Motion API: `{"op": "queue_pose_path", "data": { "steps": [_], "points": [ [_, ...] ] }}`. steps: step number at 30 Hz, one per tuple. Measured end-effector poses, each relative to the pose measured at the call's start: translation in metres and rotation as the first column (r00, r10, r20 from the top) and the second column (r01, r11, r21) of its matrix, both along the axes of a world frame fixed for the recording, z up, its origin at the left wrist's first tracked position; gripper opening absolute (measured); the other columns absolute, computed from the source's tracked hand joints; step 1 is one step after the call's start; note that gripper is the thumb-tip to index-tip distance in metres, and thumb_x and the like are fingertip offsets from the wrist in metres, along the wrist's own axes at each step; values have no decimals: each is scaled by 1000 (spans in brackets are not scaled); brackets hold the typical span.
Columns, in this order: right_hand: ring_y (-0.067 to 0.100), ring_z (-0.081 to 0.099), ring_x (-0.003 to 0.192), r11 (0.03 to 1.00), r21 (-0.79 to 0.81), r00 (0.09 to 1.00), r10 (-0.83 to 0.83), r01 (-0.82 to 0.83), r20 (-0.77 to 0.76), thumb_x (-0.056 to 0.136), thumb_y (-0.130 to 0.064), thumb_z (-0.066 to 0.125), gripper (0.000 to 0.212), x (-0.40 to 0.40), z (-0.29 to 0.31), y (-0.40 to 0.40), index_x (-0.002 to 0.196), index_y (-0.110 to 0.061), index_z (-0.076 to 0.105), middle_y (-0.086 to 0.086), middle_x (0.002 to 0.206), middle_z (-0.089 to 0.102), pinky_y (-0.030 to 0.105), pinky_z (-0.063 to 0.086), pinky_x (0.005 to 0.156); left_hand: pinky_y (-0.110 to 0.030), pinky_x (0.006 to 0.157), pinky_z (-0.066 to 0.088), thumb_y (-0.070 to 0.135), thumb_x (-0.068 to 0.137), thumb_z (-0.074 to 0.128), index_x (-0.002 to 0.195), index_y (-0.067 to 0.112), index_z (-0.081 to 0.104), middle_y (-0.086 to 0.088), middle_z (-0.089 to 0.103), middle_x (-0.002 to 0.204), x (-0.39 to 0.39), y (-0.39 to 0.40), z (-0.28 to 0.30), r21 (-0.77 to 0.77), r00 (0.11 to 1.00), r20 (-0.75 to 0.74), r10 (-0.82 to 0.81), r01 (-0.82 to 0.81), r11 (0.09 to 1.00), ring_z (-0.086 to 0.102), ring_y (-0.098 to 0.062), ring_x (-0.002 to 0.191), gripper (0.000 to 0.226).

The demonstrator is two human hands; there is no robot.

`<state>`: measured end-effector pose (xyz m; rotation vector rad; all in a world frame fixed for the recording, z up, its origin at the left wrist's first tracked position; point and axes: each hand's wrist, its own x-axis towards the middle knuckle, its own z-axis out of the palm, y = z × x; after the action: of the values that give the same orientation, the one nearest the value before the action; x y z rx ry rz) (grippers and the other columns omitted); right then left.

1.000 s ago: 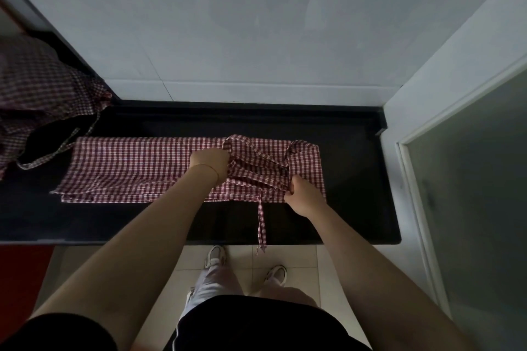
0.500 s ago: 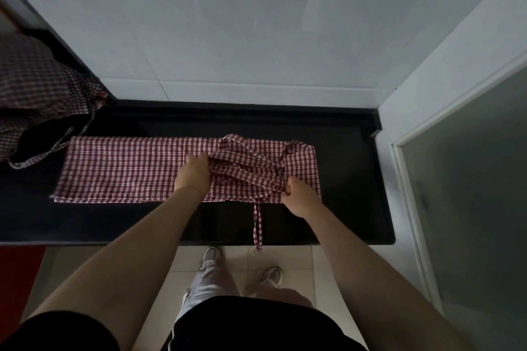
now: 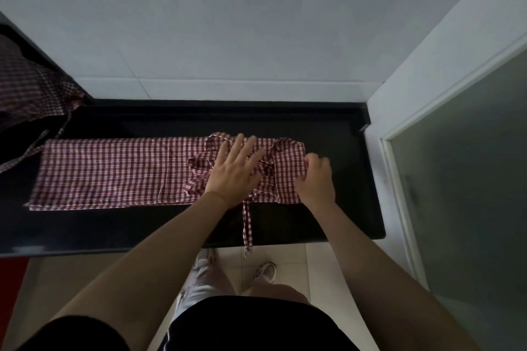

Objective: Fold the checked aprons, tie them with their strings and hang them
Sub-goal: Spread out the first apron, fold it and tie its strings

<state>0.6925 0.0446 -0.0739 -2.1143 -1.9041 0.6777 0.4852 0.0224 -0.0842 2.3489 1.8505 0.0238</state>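
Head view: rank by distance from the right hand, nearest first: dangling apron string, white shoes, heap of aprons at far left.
From the right hand, which pinches the right end of the folded apron:
1. Dangling apron string, just left of and below the hand, hanging over the counter's front edge.
2. White shoes, on the floor below the counter.
3. Heap of aprons, at the counter's far left.

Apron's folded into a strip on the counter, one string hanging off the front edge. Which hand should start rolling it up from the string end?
Right, probably. The right hand already pinches the apron at its right end, where a roll would begin. The left hand lies flat on the bunched strings, holding them down. The loose string hangs between both.
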Motion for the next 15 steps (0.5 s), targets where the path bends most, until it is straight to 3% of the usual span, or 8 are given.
{"op": "queue_pose_path", "data": {
  "steps": [3, 6, 10, 13, 15],
  "points": [
    [25, 37, 139, 931, 125, 924, 311, -343, 223, 91, -20, 57, 55, 7, -9, 2, 143, -18, 40, 10, 151, 37, 41, 38, 112, -50, 120, -10, 64, 97, 16, 156, 27, -1, -6, -11, 164, -4, 5, -15, -76, 993, -101, -57, 49, 996, -16, -27, 150, 71],
    [25, 17, 151, 820, 128, 810, 506, -559, 297, 97, -26, 43, 57, -4, -21, 6, 152, -16, 31, 8, 162, 22, 43, 15, 121, -50, 121, -9, 64, 96, 10, 156, 22, 2, -9, -3, 164, -14, 12, -23, -87, 986, -163, -28, 14, 996, -11, -26, 151, 74],
    [23, 2, 153, 847, 4, 813, 509, -532, 283, 104, -35, 32, 58, -11, -50, 8, 157, -15, 18, 7, 165, 9, 46, 11, 124, -51, 122, 5, 57, 99, 16, 148, 12, 33, -15, 40, 151, -26, 18, -31, 2, 986, -159, 44, -44, 999, 25, -32, 146, 69],
    [22, -2, 153, 889, 0, 853, 439, -458, 284, 105, -42, 26, 62, -5, -68, 6, 158, -11, 12, 10, 166, 5, 41, 3, 124, -53, 119, 19, 52, 98, 26, 127, 8, 52, -16, 57, 121, -36, 16, -42, 109, 990, -120, 79, -66, 992, 49, -34, 120, 59],
    [21, -4, 153, 907, 10, 877, 404, -421, 261, 105, -44, 25, 65, -5, -75, 5, 158, -10, 7, 10, 166, 1, 37, -1, 123, -52, 113, 29, 48, 99, 30, 111, 8, 58, -13, 59, 104, -39, 13, -49, 169, 990, -105, 99, -80, 982, 55, -32, 103, 50]
  ]
}}
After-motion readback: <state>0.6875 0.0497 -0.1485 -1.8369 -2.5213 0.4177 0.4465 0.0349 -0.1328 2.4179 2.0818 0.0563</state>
